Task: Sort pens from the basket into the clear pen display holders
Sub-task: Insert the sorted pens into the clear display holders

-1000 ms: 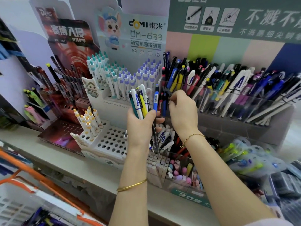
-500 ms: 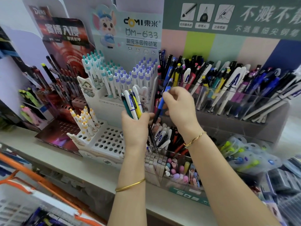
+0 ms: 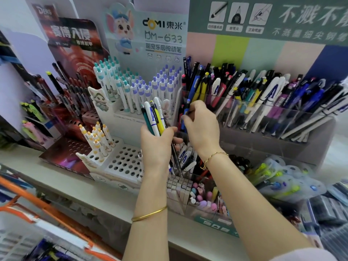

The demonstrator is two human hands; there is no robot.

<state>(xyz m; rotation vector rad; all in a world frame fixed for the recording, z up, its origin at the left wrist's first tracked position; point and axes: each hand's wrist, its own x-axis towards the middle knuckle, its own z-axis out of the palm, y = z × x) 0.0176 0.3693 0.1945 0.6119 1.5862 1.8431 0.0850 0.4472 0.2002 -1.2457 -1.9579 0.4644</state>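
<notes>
1. While the left hand (image 3: 157, 146) curls tight round a bundle of pens (image 3: 153, 117), slim glossy plastic barrels fan upward from the fist: teal, white, yellow, dark.
2. Right hand (image 3: 202, 127): fingers bent, pinching a blue pen (image 3: 187, 110) at the left end of the clear pen display holder (image 3: 263, 144). Pen stands nearly upright; the fingers hide its lower end.
3. Holder is transparent, smooth-walled acrylic with straight dividers, packed with leaning pens in black, blue, white and yellow.
4. Just left of the holder is a white stepped stand (image 3: 124, 162), matte and pierced with round holes. It carries rows of white pens with teal and lilac caps.
5. Thin gold bangle (image 3: 149, 215) on the left wrist; fine chain bracelet (image 3: 214, 157) on the right.
6. Orange-rimmed basket (image 3: 24, 196) at lower left, blurred.
</notes>
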